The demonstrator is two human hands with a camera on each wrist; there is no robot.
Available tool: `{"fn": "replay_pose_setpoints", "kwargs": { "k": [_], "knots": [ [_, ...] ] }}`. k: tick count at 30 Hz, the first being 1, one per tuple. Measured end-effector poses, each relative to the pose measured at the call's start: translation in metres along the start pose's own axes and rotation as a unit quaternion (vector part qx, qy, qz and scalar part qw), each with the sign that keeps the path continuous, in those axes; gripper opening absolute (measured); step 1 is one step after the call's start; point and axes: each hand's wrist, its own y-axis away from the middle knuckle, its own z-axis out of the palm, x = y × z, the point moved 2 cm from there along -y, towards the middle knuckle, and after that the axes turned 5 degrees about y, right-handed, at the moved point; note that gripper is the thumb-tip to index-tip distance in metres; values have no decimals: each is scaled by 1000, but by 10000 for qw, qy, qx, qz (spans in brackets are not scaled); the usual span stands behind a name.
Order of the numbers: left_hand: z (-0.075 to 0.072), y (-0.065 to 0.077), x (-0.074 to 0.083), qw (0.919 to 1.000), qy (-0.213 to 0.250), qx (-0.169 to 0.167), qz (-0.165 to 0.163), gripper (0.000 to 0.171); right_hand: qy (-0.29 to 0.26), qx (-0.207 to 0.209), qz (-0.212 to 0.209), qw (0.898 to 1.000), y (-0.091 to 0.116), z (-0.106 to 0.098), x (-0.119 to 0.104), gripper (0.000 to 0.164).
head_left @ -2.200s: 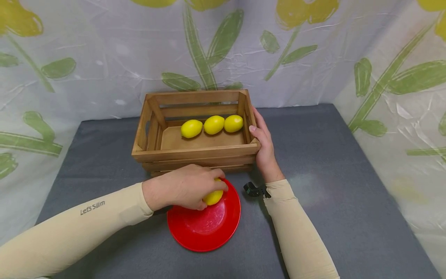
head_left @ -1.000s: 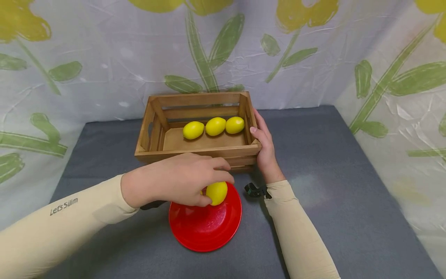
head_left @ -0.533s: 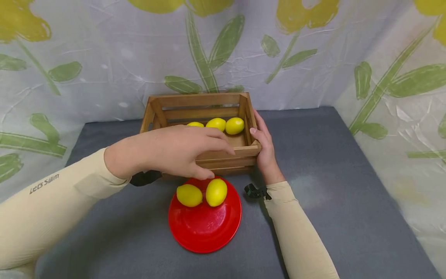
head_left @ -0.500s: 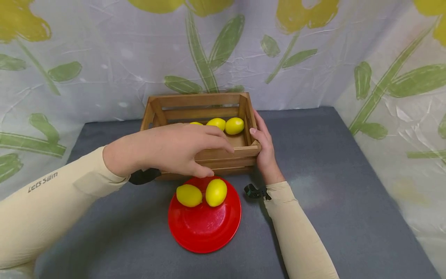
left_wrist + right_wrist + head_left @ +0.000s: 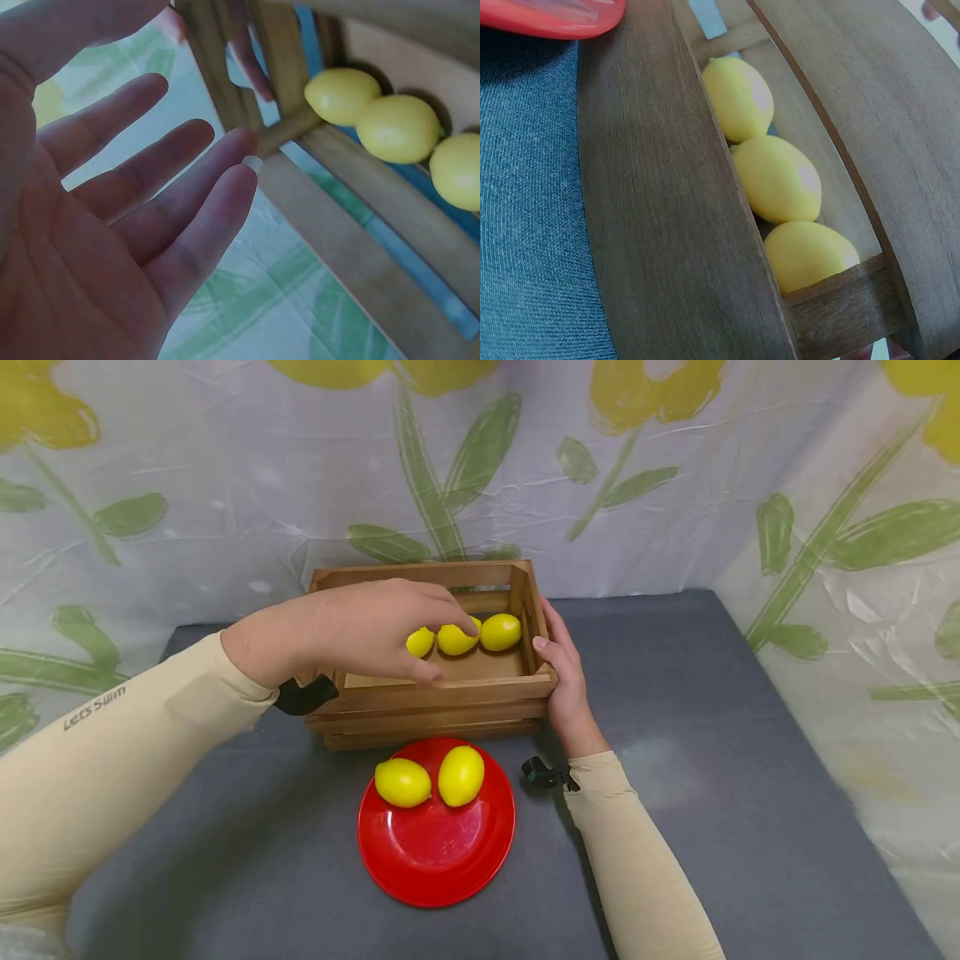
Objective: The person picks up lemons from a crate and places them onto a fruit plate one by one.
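My left hand (image 5: pixel 367 631) hovers over the wooden crate (image 5: pixel 465 695), fingers spread and holding nothing; the left wrist view shows its bare palm (image 5: pixel 82 262). Three yellow lemons lie in a row inside the crate: a right one (image 5: pixel 500 632), a middle one (image 5: pixel 457 642) and a left one (image 5: pixel 420 642), the last two partly covered by the left hand in the head view. Gripping the crate's right end is my right hand (image 5: pixel 567 685), thumb on the rim. A red plate (image 5: pixel 438 868) in front of the crate bears two lemons, left (image 5: pixel 402 782) and right (image 5: pixel 461 775).
A dark grey cloth (image 5: pixel 675 760) covers the table. Behind and at the sides hangs a pale curtain (image 5: pixel 262 485) printed with yellow flowers. In the right wrist view, the plate's rim (image 5: pixel 555 30) shows beside the crate's long slat (image 5: pixel 652 195).
My left hand released a lemon on the plate, beside another, then rose and moved away over the crate. The right hand keeps its grip on the crate's end.
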Motion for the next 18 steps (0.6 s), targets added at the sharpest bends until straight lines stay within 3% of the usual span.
{"fn": "replay_pose_setpoints", "kwargs": {
  "k": [7, 13, 18],
  "knots": [
    [-4, -14, -30, 9993, -67, -171, -311, 53, 14, -2, -27, 10000, -1, 1, 0, 68],
    [-2, -31, -55, 9957, -171, -529, -744, 55, 1, 19, -1, 10000, 1, 0, 0, 68],
    [2, -39, -70, 9918, -173, -611, -1112, 56, -62, 50, 6, 10000, 2, 3, -2, 67]
  ]
}}
